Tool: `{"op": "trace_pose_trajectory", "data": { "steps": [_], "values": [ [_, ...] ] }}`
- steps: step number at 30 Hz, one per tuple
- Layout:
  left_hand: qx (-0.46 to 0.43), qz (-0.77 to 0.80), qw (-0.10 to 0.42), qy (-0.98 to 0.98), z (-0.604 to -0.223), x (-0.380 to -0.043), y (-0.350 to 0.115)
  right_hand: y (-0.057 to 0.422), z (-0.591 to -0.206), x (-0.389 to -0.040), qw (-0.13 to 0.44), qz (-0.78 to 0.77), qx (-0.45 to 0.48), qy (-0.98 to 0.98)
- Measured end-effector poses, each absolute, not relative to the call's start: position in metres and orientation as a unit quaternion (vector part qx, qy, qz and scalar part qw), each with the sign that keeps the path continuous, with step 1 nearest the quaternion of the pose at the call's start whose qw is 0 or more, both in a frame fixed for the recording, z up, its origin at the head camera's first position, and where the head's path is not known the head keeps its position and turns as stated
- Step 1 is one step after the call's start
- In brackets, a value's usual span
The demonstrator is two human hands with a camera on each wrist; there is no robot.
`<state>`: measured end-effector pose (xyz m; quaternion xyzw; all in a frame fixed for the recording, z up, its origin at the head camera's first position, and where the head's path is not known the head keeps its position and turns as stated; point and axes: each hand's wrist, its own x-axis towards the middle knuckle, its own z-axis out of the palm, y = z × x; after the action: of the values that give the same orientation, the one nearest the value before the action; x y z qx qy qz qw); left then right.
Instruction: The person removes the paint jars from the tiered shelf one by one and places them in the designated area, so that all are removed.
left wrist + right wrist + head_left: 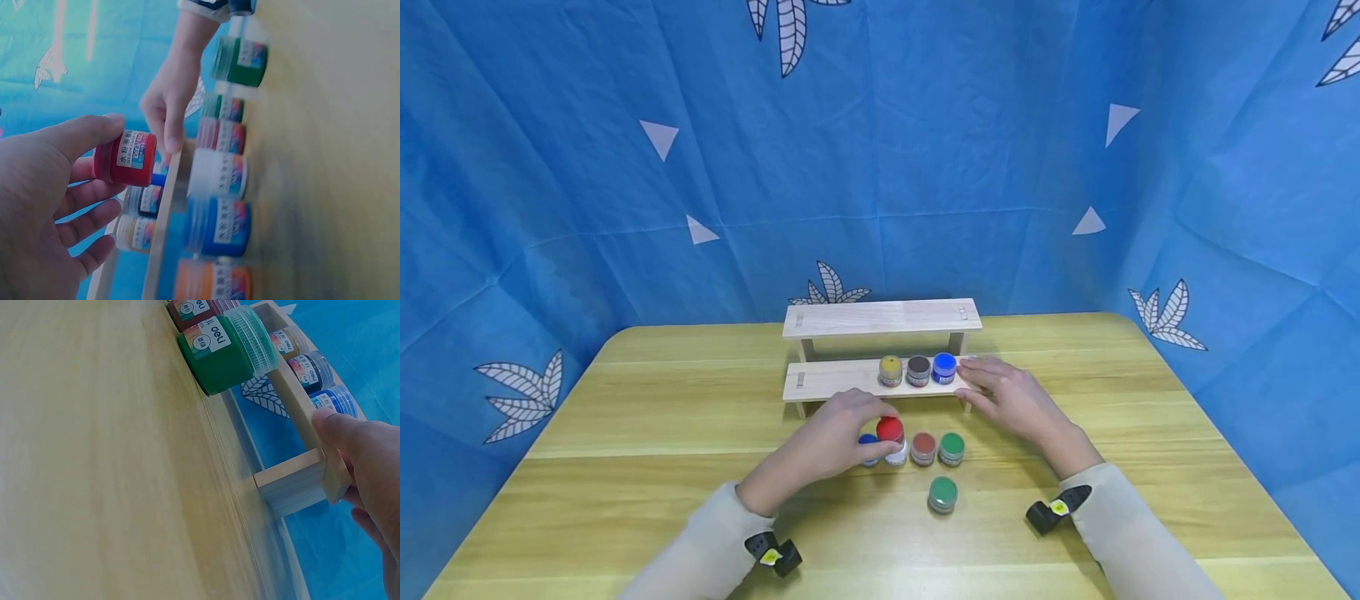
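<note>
My left hand (837, 440) pinches a red paint jar (139, 157) between thumb and fingers, raised above the front row of jars. Below it stand a white jar (897, 455) and a blue jar (220, 226), partly covered in the head view. My right hand (1017, 395) grips the right end of the lower step of a wooden shelf (835, 379), its thumb against the front edge. Beside its fingertips is a bright blue jar (944, 367). A dark jar (918, 371) and a yellow jar (891, 371) stand left of that one on the same step.
A reddish-brown jar (923, 448) and a green jar (952, 448) continue the row on the table. Another green jar (943, 494) stands nearer me. An orange jar (212, 280) shows in the left wrist view. The shelf's upper step (880, 317) lies behind, before a blue curtain (880, 167).
</note>
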<state>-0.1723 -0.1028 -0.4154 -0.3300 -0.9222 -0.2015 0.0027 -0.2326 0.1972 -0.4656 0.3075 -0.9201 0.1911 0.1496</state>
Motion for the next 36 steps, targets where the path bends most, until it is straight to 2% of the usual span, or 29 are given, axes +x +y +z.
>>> {"op": "trace_pose_trajectory", "data": {
  "steps": [16,36],
  "values": [
    [-0.416,-0.185,-0.004,-0.89,-0.436,-0.155,-0.087,0.197,-0.465,-0.233,0.149,0.196,0.306,-0.92],
    [-0.47,-0.109,0.039,-0.875,-0.45,-0.146,-0.083,0.197,-0.466,-0.232,0.149,0.196,0.306,-0.92]
  ]
}}
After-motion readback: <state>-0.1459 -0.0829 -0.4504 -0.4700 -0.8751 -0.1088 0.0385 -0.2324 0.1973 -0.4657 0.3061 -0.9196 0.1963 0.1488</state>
